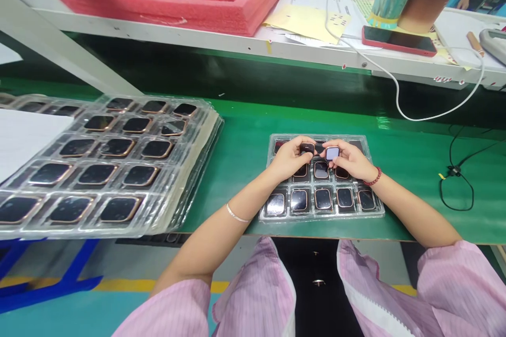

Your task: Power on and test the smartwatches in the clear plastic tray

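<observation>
Two at once: pinched dark-faced smartwatch [307,148] in left hand [291,158], pale-faced smartwatch [332,153] in right hand [353,160], thumb against fingers, over clear blister tray [321,217]. Looked light, stiff, slick-glassed, scratchable; called for holding by rims.

The left hand [290,159] and right hand [354,160] are hiding parts of the tray [322,217]. The left edge is cropping the tray stack [130,233]; the yellow sheet's [302,21] marks are looking illegible.

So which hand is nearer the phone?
Right. The right hand is on the near side of the phone, to its left; the left hand is farther left.
</observation>
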The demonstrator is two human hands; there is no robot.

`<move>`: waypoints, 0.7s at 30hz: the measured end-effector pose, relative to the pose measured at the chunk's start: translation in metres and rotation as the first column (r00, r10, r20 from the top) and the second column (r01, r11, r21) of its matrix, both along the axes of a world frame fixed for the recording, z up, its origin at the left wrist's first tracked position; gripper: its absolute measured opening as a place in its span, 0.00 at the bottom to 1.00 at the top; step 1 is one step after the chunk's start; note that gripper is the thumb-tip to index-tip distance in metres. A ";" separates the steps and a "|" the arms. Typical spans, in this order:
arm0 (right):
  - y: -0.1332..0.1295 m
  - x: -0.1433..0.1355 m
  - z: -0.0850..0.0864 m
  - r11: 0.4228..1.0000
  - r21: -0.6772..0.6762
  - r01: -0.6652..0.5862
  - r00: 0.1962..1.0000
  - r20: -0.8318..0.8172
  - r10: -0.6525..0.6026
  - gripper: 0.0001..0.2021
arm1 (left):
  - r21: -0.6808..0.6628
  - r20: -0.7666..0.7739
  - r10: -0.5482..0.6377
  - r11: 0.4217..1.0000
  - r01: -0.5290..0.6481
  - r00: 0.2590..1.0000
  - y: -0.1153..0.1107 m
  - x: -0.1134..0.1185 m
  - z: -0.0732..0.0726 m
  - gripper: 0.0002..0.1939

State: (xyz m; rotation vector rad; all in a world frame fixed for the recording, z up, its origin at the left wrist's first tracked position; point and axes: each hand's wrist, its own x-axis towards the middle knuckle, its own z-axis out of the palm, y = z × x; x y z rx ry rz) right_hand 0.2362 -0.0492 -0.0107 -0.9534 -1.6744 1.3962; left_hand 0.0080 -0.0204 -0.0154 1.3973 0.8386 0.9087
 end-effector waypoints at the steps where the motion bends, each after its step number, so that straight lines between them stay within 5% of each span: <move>1: 0.000 0.000 0.000 1.000 -0.002 -0.001 1.000 0.004 0.001 0.20 | 0.003 -0.002 -0.005 1.000 0.005 1.000 0.000 0.000 0.000 0.16; 21: 0.000 -0.001 0.001 1.000 0.002 0.008 1.000 0.015 -0.008 0.19 | 0.037 -0.018 -0.012 0.999 0.012 1.000 -0.001 -0.001 0.000 0.21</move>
